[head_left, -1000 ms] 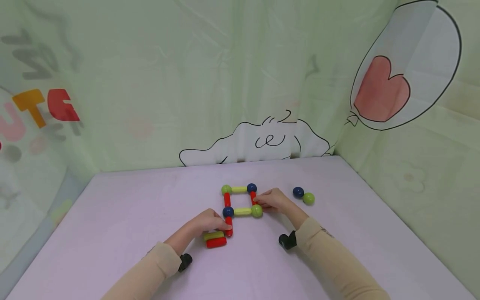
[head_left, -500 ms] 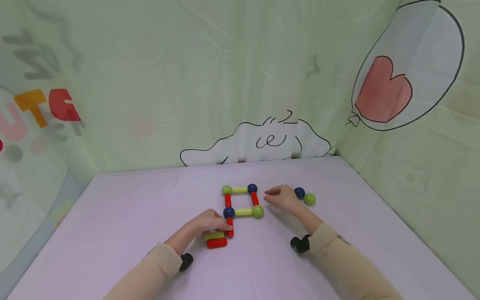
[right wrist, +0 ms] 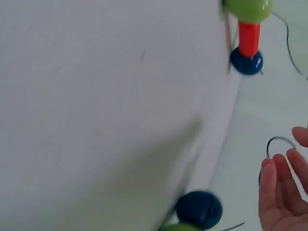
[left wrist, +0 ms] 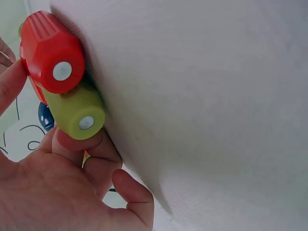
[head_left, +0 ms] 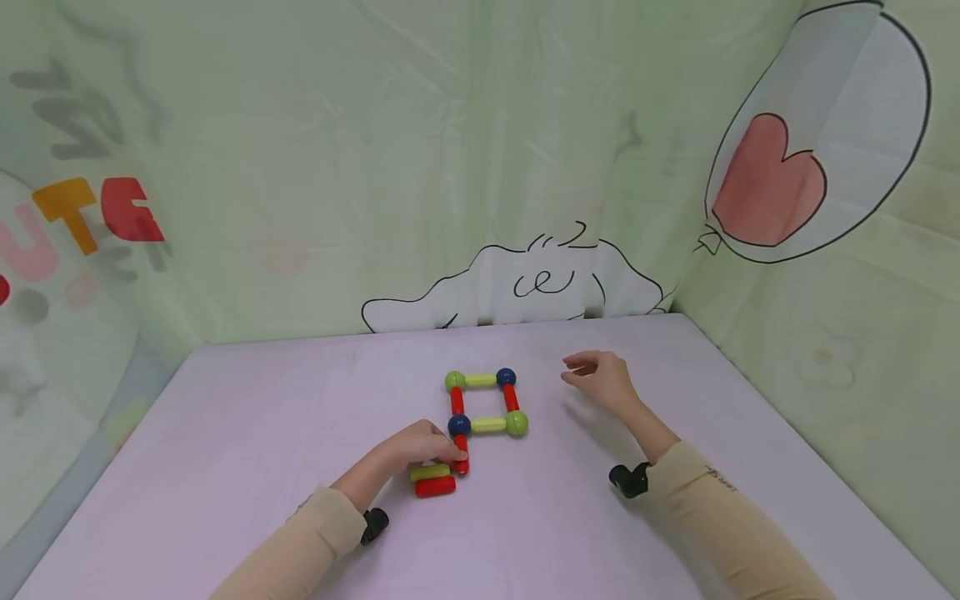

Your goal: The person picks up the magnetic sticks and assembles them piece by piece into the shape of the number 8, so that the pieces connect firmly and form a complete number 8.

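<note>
A square of yellow-green and red rods joined by blue and green balls lies mid-table, with one red rod (head_left: 462, 467) running toward me from its near-left blue ball (head_left: 459, 425). My left hand (head_left: 422, 443) pinches that rod between thumb and fingers. Beside this hand lie a loose yellow-green rod (left wrist: 79, 110) and a loose red rod (left wrist: 53, 53). Right of the square my right hand (head_left: 600, 379) hovers with relaxed fingers, holding nothing. Close to it in the right wrist view are a loose blue ball (right wrist: 199, 209) and a green ball (right wrist: 180, 227), both hidden in the head view.
A pale table (head_left: 300, 400) carries everything. Behind it hangs a light green printed curtain (head_left: 315, 183), which also encloses both sides. Small black wrist cameras sit below each wrist, close to the tabletop.
My right hand has let go of the square's right side and moved right, now covering the loose balls in the head view. My left hand keeps its pinch on the red rod.
</note>
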`<action>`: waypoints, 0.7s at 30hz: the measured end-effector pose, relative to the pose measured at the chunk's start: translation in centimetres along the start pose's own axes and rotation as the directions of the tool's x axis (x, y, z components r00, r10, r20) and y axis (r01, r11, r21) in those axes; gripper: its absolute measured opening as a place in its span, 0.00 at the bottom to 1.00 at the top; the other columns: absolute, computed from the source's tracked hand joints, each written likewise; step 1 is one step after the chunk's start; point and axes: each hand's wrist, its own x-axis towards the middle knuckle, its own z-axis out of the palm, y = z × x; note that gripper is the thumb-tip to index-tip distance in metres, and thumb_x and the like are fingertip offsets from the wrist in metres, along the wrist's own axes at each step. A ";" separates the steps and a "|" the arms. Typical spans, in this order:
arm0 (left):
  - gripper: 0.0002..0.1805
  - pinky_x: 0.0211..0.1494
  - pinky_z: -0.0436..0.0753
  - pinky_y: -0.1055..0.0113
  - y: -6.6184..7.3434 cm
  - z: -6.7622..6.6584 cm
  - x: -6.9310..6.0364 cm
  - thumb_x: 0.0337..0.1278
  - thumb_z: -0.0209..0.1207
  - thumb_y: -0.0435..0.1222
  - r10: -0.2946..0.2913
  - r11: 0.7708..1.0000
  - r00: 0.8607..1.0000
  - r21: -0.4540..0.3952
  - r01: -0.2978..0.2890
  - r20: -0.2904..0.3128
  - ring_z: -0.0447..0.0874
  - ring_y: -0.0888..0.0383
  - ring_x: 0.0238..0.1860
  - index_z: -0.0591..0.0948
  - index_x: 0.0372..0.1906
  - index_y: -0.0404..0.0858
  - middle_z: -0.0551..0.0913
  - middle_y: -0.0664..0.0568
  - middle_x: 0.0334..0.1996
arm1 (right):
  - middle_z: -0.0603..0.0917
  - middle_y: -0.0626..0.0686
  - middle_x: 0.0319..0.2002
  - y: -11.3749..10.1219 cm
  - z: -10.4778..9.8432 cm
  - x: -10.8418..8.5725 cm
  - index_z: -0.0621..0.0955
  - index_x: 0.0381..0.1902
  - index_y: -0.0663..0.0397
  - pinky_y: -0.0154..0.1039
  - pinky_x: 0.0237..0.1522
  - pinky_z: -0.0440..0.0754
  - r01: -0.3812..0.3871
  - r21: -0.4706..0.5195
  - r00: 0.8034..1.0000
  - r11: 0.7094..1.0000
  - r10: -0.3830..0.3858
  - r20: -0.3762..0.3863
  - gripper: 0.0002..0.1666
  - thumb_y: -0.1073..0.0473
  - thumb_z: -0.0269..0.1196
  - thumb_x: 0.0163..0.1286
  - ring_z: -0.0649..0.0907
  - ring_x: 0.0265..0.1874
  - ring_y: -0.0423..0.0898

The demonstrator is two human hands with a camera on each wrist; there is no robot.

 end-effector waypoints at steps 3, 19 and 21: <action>0.22 0.41 0.73 0.59 0.0 0.0 0.0 0.46 0.64 0.43 -0.001 1.000 1.000 -0.001 0.001 0.001 0.71 0.52 0.39 0.73 0.41 0.31 0.75 0.48 0.32 | 0.81 0.64 0.42 0.8 -0.8 0.2 0.79 0.46 0.68 0.45 0.39 0.78 0.009 -0.035 1.000 0.999 -0.009 -0.015 0.19 0.63 0.64 0.58 0.80 0.41 0.57; 0.22 0.42 0.73 0.58 -0.1 -0.1 -0.2 0.47 0.63 0.43 0.018 1.000 1.000 -0.015 -0.017 0.015 0.71 0.52 0.40 0.73 0.42 0.31 0.76 0.49 0.32 | 0.79 0.67 0.43 4.0 -3.1 1.0 0.78 0.46 0.71 0.50 0.45 0.75 -0.041 -0.139 0.993 0.990 0.056 0.105 0.21 0.64 0.66 0.55 0.77 0.44 0.61; 0.22 0.43 0.72 0.58 -0.1 -0.1 -0.2 0.47 0.63 0.43 0.016 1.000 1.000 -0.014 -0.016 0.015 0.71 0.52 0.40 0.73 0.42 0.31 0.76 0.49 0.33 | 0.80 0.66 0.42 4.1 -3.2 1.1 0.78 0.45 0.71 0.50 0.45 0.75 -0.043 -0.139 0.991 0.989 0.060 0.123 0.20 0.64 0.66 0.55 0.78 0.42 0.60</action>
